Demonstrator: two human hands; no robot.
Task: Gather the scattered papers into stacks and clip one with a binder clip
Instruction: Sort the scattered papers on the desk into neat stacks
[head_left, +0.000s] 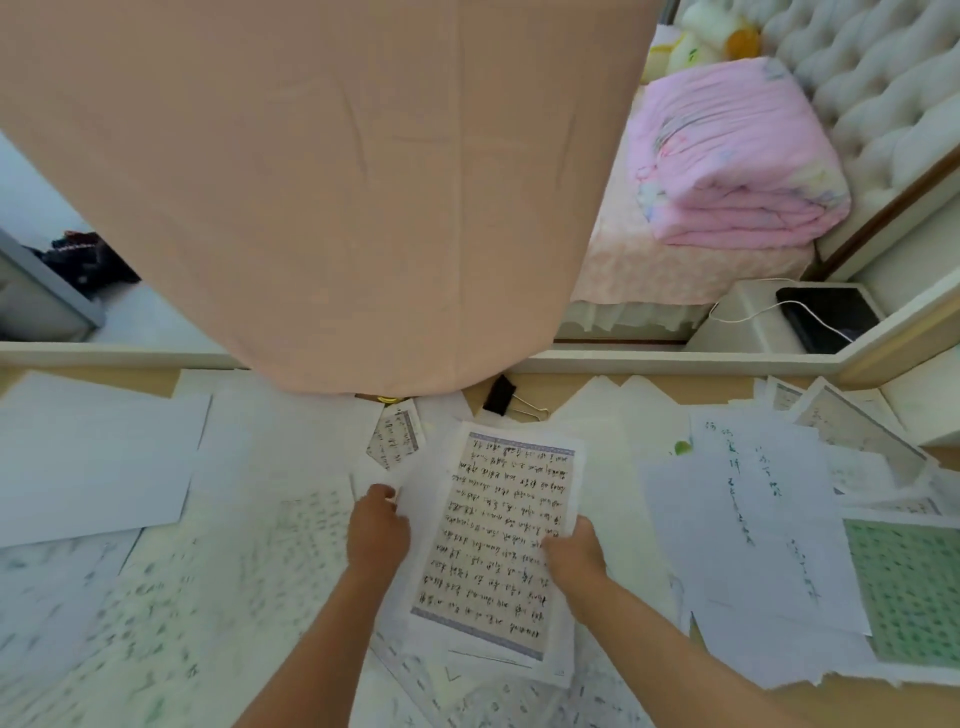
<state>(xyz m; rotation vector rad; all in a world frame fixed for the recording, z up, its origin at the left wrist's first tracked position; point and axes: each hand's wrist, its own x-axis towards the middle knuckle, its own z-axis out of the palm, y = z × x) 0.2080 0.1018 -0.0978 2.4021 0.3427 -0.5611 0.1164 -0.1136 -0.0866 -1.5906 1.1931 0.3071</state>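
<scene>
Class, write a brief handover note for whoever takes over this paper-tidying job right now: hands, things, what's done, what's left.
Left hand grips the small stack at its left edge; right hand pinches the right edge, thumb on top.
Binder clip lies unused beyond the stack, beside the pink cloth.
Done: one small stack started.
Left: gather the loose sheets on both sides, then clip one stack.

a light wooden tabletop (550, 389) carries scattered papers (93, 457) and a black binder clip (501, 396) near its far edge.
</scene>
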